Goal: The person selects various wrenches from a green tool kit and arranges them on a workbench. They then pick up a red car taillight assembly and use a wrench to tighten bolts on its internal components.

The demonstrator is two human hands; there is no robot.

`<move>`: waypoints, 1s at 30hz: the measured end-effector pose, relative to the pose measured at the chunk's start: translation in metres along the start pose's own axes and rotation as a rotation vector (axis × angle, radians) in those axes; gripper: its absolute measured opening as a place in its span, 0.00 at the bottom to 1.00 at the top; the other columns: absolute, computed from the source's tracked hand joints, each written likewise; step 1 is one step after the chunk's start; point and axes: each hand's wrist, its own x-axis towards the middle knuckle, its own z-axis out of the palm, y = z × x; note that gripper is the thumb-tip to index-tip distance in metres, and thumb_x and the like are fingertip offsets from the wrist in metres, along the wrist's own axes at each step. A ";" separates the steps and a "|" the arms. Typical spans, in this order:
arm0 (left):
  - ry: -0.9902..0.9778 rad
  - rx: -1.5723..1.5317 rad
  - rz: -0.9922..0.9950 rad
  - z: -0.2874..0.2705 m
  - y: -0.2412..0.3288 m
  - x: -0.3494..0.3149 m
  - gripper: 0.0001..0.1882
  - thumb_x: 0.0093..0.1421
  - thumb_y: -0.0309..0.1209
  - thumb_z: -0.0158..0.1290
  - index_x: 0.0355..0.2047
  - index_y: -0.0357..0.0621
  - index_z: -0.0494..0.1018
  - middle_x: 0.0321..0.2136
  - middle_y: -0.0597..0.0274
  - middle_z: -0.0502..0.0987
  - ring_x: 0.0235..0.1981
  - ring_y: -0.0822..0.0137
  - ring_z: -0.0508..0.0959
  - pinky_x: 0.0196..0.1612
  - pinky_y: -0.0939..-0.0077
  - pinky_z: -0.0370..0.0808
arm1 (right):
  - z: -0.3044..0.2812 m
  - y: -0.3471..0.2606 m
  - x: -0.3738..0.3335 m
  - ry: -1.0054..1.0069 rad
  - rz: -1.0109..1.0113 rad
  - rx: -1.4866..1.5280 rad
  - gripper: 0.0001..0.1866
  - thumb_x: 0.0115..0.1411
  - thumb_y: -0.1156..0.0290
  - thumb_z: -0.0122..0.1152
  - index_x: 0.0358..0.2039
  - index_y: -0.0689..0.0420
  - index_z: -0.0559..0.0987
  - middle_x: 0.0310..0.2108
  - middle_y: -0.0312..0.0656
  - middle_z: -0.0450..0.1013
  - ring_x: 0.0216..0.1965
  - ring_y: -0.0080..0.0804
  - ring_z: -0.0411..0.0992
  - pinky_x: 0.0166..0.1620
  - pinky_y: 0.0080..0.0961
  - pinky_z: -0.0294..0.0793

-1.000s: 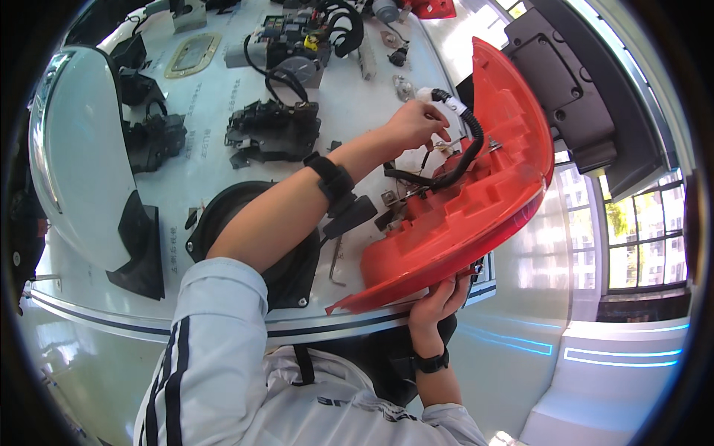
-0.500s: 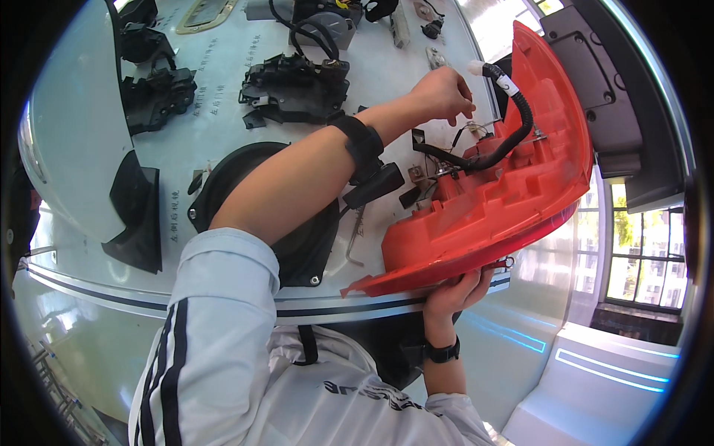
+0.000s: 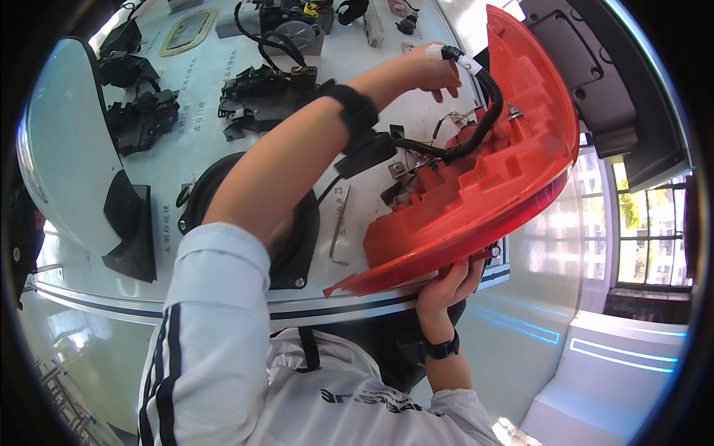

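Head view: we have tilted the red plastic lamp housing (image 3: 476, 193) upward, right hand (image 3: 446, 286) gripping beneath, left hand (image 3: 424, 70) pinching its black corrugated cable (image 3: 487, 97).

- One red lamp housing (image 3: 483, 193), large and curved.
- One black corrugated cable (image 3: 487, 104) on this housing.
- Two hands: one left hand (image 3: 428, 67) and one right hand (image 3: 446, 286).
- Two black wrist bands, one on each arm (image 3: 357, 111).
- One round black speaker (image 3: 294, 245) on the white table (image 3: 201, 156).
- One metal hex key (image 3: 340, 234).
- Two black latch mechanisms at the left (image 3: 141, 119), and one more in the middle (image 3: 256, 89).
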 end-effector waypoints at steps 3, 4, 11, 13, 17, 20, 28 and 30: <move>-0.068 -0.140 -0.003 0.014 -0.032 0.052 0.06 0.56 0.29 0.53 0.34 0.44 0.75 0.25 0.66 0.81 0.21 0.69 0.81 0.16 0.80 0.68 | -0.007 0.012 -0.003 0.049 -0.060 -0.160 0.19 0.63 0.66 0.43 0.52 0.61 0.66 0.46 0.44 0.68 0.44 0.29 0.69 0.44 0.23 0.70; -0.043 -0.157 -0.004 0.017 -0.040 0.066 0.08 0.56 0.29 0.53 0.36 0.44 0.74 0.25 0.65 0.81 0.21 0.69 0.81 0.16 0.80 0.68 | -0.011 0.011 -0.003 0.026 -0.095 -0.215 0.18 0.63 0.67 0.44 0.51 0.61 0.67 0.45 0.44 0.68 0.44 0.29 0.68 0.45 0.24 0.70; 0.042 -0.299 0.145 0.044 -0.049 0.081 0.06 0.51 0.32 0.60 0.26 0.44 0.78 0.23 0.67 0.80 0.22 0.70 0.81 0.19 0.80 0.70 | -0.035 0.021 -0.007 -0.002 -0.310 -0.650 0.17 0.63 0.73 0.44 0.51 0.65 0.67 0.51 0.51 0.62 0.48 0.43 0.66 0.50 0.36 0.69; -0.011 -0.378 0.138 0.047 -0.046 0.075 0.07 0.53 0.38 0.59 0.30 0.52 0.78 0.29 0.73 0.81 0.26 0.77 0.79 0.25 0.80 0.69 | -0.037 0.018 -0.007 -0.017 -0.358 -0.716 0.17 0.63 0.74 0.44 0.52 0.66 0.66 0.52 0.52 0.61 0.49 0.45 0.66 0.51 0.37 0.69; -0.182 -0.379 0.122 0.050 -0.040 0.067 0.07 0.52 0.38 0.59 0.29 0.52 0.77 0.29 0.73 0.80 0.26 0.77 0.79 0.28 0.81 0.69 | -0.030 0.011 -0.007 -0.052 -0.346 -0.692 0.18 0.65 0.71 0.41 0.53 0.66 0.65 0.52 0.52 0.62 0.49 0.45 0.66 0.51 0.37 0.68; -0.202 -0.269 0.133 0.049 -0.040 0.064 0.07 0.52 0.38 0.59 0.30 0.52 0.77 0.31 0.73 0.79 0.27 0.76 0.79 0.28 0.82 0.68 | -0.024 0.008 -0.007 -0.011 -0.236 -0.552 0.20 0.66 0.67 0.36 0.53 0.66 0.64 0.51 0.52 0.63 0.49 0.45 0.66 0.52 0.37 0.68; -0.244 -0.440 0.027 0.040 -0.050 0.065 0.06 0.54 0.32 0.58 0.32 0.50 0.76 0.32 0.70 0.80 0.28 0.74 0.80 0.28 0.82 0.71 | -0.011 0.005 -0.007 0.038 -0.119 -0.470 0.24 0.67 0.61 0.31 0.53 0.66 0.64 0.53 0.50 0.62 0.51 0.41 0.64 0.53 0.36 0.66; -0.254 -0.443 0.013 0.036 -0.053 0.066 0.05 0.53 0.30 0.57 0.32 0.50 0.77 0.31 0.69 0.80 0.28 0.74 0.80 0.27 0.82 0.71 | -0.010 0.005 -0.006 0.051 -0.124 -0.488 0.24 0.67 0.60 0.31 0.53 0.66 0.64 0.53 0.49 0.61 0.52 0.41 0.64 0.53 0.36 0.66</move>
